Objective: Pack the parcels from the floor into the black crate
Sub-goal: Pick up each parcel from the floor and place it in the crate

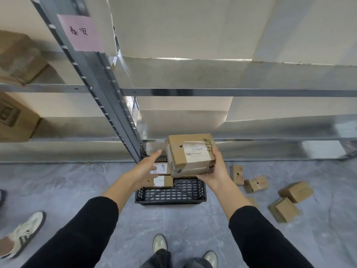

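A black slatted crate (171, 194) stands on the grey floor against a shelf post. Two labelled cardboard parcels (161, 175) lie in its far left part. My right hand (217, 171) holds a taped brown parcel (190, 154) with a white label above the crate's far right side, gripping it from the right and underneath. My left hand (146, 169) hovers open over the crate's left side, a little apart from the held parcel. Several small parcels (257, 183) lie scattered on the floor to the right.
Metal shelving (212, 92) rises directly behind the crate, its post (114, 105) bearing a pink paper tag (80, 32). Cardboard boxes (17, 55) sit on the left shelves. Another person's shoe (23, 234) is at the left; my own shoes (160, 243) are at the bottom.
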